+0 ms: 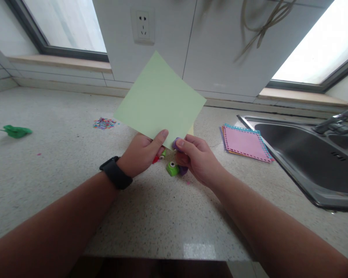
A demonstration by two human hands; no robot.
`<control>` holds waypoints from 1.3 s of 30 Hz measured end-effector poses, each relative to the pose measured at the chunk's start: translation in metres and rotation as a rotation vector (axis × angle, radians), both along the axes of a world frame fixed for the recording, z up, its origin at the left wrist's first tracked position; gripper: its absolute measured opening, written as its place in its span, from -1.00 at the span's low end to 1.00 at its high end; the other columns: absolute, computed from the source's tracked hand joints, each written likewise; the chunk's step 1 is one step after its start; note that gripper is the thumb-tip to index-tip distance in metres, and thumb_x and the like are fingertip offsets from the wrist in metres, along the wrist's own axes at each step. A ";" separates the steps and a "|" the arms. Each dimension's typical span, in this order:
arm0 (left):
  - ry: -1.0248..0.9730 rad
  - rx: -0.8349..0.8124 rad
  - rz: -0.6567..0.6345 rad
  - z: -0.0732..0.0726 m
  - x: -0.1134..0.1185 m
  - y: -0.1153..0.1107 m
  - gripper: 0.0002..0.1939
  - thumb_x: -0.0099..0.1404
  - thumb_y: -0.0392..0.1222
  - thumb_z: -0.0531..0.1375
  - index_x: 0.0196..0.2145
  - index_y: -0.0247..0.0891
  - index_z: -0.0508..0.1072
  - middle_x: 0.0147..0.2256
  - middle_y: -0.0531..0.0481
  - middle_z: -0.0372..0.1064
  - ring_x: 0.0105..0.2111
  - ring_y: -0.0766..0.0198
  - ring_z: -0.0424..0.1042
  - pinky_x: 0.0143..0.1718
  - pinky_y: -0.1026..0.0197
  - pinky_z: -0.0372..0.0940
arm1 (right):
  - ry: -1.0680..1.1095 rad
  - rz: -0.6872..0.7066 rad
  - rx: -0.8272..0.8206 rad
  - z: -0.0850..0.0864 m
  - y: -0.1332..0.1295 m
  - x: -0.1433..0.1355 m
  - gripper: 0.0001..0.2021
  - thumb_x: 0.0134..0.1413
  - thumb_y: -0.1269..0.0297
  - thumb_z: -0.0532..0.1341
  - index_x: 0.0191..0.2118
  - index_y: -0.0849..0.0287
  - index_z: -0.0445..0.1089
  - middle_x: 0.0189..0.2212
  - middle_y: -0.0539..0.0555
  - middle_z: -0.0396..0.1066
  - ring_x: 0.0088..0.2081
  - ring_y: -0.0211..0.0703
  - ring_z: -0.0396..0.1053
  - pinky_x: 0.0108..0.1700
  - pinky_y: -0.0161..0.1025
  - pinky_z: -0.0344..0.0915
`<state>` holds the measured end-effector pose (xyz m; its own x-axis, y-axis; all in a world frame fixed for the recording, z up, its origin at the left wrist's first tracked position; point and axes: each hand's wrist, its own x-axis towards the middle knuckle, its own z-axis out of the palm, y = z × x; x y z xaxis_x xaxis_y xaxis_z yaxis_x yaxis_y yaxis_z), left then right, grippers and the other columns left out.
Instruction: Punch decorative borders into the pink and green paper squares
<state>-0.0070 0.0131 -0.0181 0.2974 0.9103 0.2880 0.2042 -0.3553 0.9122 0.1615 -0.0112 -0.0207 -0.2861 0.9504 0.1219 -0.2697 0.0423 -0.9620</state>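
Left hand (140, 152) pinches the green paper (159, 98) by its lower corner. Right hand (195, 158) grips a purple punch (177, 144). Paper looks light and floppy, best held near an edge

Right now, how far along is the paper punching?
Done: punched sheets stacked by the sink, confetti piled. In hand: left hand holds a green sheet; right hand holds a purple punch at its corner. The sheet shows no holes.

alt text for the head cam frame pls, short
Two bare hands hold a pale green paper square above a speckled counter: the left hand pinches its lower corner, the right hand grips a purple punch at the same corner. A green punch lies below; punched paper sheets sit beside a sink.
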 end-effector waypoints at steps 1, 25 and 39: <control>-0.005 -0.005 -0.001 0.000 0.000 0.000 -0.45 0.42 0.11 0.05 -0.66 -0.22 0.22 -0.71 0.13 0.15 -0.68 0.40 0.18 -0.57 0.27 0.16 | -0.010 -0.007 0.004 0.000 0.000 0.000 -0.75 0.15 0.15 0.27 -0.43 0.18 0.29 -0.62 -0.14 0.10 -0.61 -0.40 -0.03 -0.57 -0.30 -0.16; 0.002 -0.025 0.032 0.001 0.001 -0.002 -0.42 0.42 0.12 0.03 -0.68 -0.22 0.22 -0.72 0.12 0.16 -0.68 0.40 0.18 -0.55 0.28 0.17 | -0.023 -0.069 -0.003 0.004 0.005 0.009 -0.70 0.19 0.06 0.19 -0.46 0.11 0.23 -0.68 -0.12 0.14 -0.63 -0.31 0.04 -0.55 -0.28 -0.03; -0.116 -0.116 0.135 0.004 -0.011 0.010 -0.45 0.37 0.15 0.09 -0.64 -0.26 0.31 -0.68 0.12 0.18 -0.66 0.43 0.16 -0.58 0.30 0.12 | -1.312 -0.213 0.660 0.011 0.007 0.032 -0.68 0.29 0.04 0.09 -0.30 0.08 0.50 -0.27 0.13 0.35 -0.15 0.03 0.20 -0.06 0.00 0.11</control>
